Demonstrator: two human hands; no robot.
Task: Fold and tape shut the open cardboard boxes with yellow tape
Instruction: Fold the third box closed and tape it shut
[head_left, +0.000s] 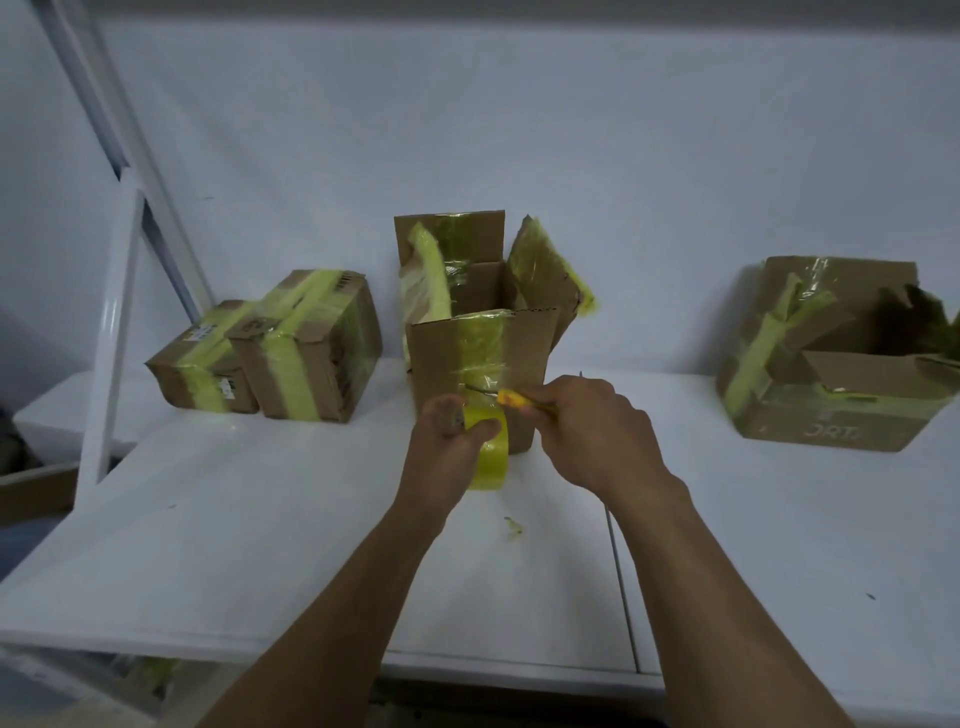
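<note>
On the white table, a wide open brown cardboard box sits right, a tall open cardboard box centre, two taped brown boxes left. Hiding the tall box's near foot, the left hand grips a yellow tape roll and the right hand a yellow-handled knife; a tape scrap lies nearer.

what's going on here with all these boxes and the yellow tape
A person is taping cardboard boxes at a white table. The left hand grips the yellow tape roll in front of the middle box, whose flaps stand open. The right hand holds a yellow-handled cutter with its blade at the tape strip. Two boxes on the left are taped shut; the box on the right is open.
</note>
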